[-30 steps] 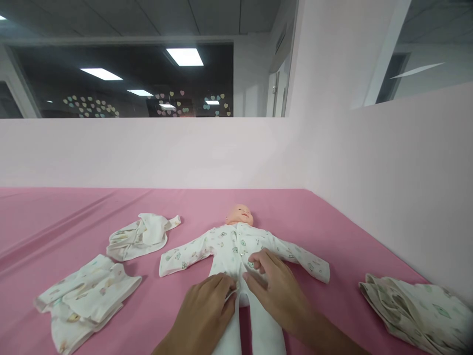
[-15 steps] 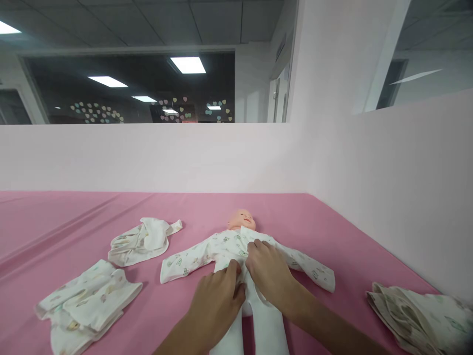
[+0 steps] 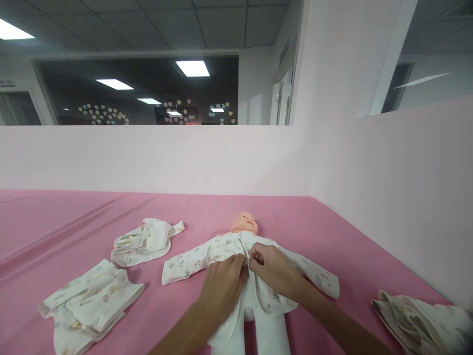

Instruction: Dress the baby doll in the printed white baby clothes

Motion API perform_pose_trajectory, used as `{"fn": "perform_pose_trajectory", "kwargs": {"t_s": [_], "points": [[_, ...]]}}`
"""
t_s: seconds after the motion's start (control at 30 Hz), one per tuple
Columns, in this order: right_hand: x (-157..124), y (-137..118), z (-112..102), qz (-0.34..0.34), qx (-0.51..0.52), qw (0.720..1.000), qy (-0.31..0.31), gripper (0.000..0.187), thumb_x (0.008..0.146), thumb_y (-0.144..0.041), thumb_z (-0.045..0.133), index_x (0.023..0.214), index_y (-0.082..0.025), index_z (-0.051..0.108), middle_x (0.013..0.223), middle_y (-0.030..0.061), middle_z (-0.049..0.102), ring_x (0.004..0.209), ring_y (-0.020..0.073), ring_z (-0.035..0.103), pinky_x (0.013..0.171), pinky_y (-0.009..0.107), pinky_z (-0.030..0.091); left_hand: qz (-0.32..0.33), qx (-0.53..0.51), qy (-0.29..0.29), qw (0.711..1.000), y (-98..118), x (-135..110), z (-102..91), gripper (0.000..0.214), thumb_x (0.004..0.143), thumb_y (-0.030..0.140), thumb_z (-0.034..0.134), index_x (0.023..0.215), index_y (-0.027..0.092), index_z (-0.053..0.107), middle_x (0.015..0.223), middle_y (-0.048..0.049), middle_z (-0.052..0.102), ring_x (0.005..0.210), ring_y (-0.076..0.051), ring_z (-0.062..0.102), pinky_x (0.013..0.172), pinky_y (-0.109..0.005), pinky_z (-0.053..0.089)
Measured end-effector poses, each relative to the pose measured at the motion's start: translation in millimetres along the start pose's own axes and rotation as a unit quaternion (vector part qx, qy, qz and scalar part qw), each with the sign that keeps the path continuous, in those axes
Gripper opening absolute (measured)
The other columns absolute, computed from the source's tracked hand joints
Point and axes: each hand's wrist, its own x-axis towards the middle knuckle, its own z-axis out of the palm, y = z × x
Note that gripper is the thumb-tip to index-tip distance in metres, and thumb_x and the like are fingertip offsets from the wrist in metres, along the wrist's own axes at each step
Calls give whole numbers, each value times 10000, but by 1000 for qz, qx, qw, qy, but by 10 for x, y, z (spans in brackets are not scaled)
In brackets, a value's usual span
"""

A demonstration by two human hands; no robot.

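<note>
A baby doll (image 3: 244, 223) lies on its back on the pink table (image 3: 314, 231), dressed in a white printed romper (image 3: 188, 260) with its sleeves spread out. My left hand (image 3: 222, 285) and my right hand (image 3: 272, 271) meet over the doll's chest. Both pinch the front edges of the romper along its middle, fingers closed on the cloth. The lower part of the romper is open and loose over the doll's white legs (image 3: 269, 330).
Two crumpled baby garments lie to the left, one nearer the doll (image 3: 144, 241) and one at the front left (image 3: 88, 303). A folded printed cloth (image 3: 421, 323) sits at the right edge. Pale pink partition walls (image 3: 399, 197) close the table's back and right.
Both hands have moved up from the doll's belly to its chest, pinching the romper's front there. The lower flaps of the romper now hang open.
</note>
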Motion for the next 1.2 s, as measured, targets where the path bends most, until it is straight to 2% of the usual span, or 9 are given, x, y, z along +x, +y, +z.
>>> {"fn": "perform_pose_trajectory", "kwargs": {"t_s": [0.13,0.27,0.37,0.5,0.57,0.67,0.77,0.97,1.2], "points": [[11,12,-67,-31,-11,999,-28,156,868,-210,422,739,-205,508,641,-62,476,571,100,372,505,241,261,29,-155,23,987,-50,4,-62,221,947,189,345,742,224,416,680,32,507,627,-172,425,593,-307,238],[17,-60,-28,-69,-57,996,-15,206,884,-181,386,692,-200,458,663,-44,495,621,112,405,549,254,279,-14,-334,-33,942,-84,14,-147,255,974,316,391,754,219,476,657,52,416,621,-144,375,589,-276,280],[36,-48,10,-71,-104,992,15,206,874,-172,400,672,-203,429,683,-38,523,651,115,440,574,257,297,-44,-382,-52,922,-117,30,-202,256,963,380,430,780,215,498,659,61,371,618,-132,344,576,-260,285],[111,51,-74,36,-168,981,90,145,801,-146,435,670,-209,441,633,-30,513,588,127,427,546,276,273,-97,-312,-70,942,-186,33,-305,239,915,334,466,712,217,413,639,60,422,584,-130,400,551,-256,302],[177,68,-122,57,-178,975,119,94,810,-154,437,796,-194,520,751,8,589,671,148,503,588,277,317,-109,-246,-64,961,-211,62,-337,159,900,311,465,771,219,463,698,43,513,632,-151,485,580,-267,346],[309,22,-91,17,-190,976,109,176,849,-241,509,1006,-187,569,1016,45,640,901,171,579,694,268,378,-97,-114,-25,988,-204,194,-300,152,904,264,438,1017,223,530,896,2,613,779,-189,582,657,-297,389],[441,-26,32,-30,-228,970,80,78,857,-213,524,815,-189,585,967,37,650,854,164,587,655,268,353,-62,-29,-19,997,-154,384,-183,139,915,218,422,953,213,556,992,-32,631,882,-217,616,699,-311,386],[512,80,155,-41,-308,945,105,216,892,-84,407,798,-169,582,899,85,650,750,195,583,579,311,270,-42,30,-4,999,-84,519,-5,230,954,151,368,873,198,578,940,-63,662,834,-251,636,655,-325,343],[518,92,169,-71,-290,950,90,218,863,-20,429,852,-181,576,974,99,624,892,201,572,667,293,364,-35,11,33,999,-123,452,100,237,947,133,375,895,209,594,951,-40,678,786,-229,626,621,-318,303]]}}
